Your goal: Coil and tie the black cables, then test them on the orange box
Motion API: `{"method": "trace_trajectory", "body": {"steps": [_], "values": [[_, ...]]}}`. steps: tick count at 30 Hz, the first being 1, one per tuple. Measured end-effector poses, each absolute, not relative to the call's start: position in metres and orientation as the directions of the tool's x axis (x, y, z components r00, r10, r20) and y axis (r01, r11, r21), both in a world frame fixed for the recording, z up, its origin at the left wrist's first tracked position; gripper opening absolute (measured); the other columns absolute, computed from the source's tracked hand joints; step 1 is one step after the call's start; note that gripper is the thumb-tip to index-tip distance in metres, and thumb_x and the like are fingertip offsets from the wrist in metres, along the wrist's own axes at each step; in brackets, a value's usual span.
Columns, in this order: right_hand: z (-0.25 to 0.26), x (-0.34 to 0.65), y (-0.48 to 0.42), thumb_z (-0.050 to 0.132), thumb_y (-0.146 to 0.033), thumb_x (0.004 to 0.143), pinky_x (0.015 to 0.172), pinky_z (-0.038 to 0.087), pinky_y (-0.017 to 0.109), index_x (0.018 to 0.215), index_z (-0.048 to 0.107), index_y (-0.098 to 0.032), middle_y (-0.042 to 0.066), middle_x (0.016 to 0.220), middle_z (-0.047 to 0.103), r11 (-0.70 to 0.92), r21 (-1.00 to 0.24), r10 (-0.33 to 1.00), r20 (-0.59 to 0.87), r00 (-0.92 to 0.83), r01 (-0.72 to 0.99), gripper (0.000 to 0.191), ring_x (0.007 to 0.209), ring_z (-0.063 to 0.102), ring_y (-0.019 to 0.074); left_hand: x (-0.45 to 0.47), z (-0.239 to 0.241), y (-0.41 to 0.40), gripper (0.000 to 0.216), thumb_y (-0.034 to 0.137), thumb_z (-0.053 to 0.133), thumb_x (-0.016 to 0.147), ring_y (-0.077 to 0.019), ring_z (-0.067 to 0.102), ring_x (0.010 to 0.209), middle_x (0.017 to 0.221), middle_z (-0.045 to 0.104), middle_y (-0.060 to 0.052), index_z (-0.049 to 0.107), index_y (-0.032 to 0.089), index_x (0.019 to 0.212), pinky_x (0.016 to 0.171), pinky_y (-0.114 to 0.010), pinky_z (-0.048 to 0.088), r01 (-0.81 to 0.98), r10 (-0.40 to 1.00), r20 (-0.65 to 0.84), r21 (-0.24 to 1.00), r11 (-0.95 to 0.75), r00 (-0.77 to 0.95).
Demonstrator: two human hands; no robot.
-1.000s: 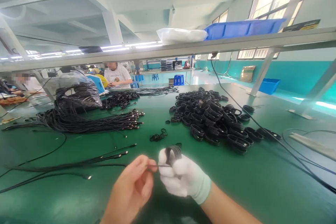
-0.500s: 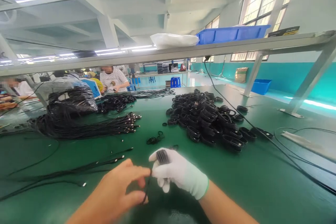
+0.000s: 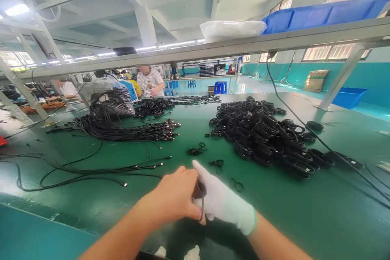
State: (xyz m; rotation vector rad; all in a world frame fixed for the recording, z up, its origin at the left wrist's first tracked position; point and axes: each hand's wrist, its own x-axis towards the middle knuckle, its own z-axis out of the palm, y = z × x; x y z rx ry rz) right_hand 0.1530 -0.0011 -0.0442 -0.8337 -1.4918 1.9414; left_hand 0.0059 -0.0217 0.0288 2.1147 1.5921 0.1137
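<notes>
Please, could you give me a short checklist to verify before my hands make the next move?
1. Right hand gloved: ok.
2. Left hand gloved: not ok, it is bare.
3. Black coil between the two hands: ok.
4. Its winding tidy: cannot tell, the hands hide much of it.
5. Small black bands lying near the hands: ok.
6. Coil pile apart from the cable bundle: ok.
</notes>
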Motion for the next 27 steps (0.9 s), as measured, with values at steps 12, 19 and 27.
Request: {"method": "trace_trajectory", "body": {"steps": [12,19,27], "values": [[-0.035,0.158,0.004,0.055,-0.014,0.070,0.044,0.041,0.018,0.100,0.047,-0.019,-0.002,0.077,0.056,-0.073,-0.978,0.807,0.058,-0.588,-0.197,0.031,0.053,0.050,0.0068,0.006,-0.002,-0.052,0.030,0.031,0.033,0.088,-0.0212,0.053,0.075,0.079,0.063,-0.005,0.059,0.023,0.076,0.071,-0.033,0.041,0.846,0.969,0.177,0.477,-0.238,0.173],[-0.034,0.173,0.008,0.069,-0.016,0.059,0.035,0.041,0.019,0.099,0.051,-0.020,0.011,0.131,0.045,-0.241,-0.936,0.471,0.119,-0.874,-0.258,0.044,0.050,0.057,0.0074,0.004,0.002,-0.046,0.020,0.019,0.044,0.074,-0.0240,0.057,0.064,0.065,0.064,-0.008,0.059,0.021,0.061,0.058,-0.035,0.043,0.848,0.944,-0.291,0.530,0.021,0.159],[-0.047,0.166,0.010,0.068,-0.026,0.067,0.043,0.048,0.021,0.110,0.039,-0.022,0.003,0.076,0.067,-0.412,-0.773,0.501,0.250,-0.828,-0.483,0.053,0.052,0.061,0.0131,-0.006,0.037,-0.020,0.018,0.029,0.056,0.077,-0.0135,0.060,0.066,0.079,0.066,-0.006,0.061,0.013,0.081,0.065,-0.028,0.050,0.268,0.956,-0.214,0.951,0.156,0.203]]}}
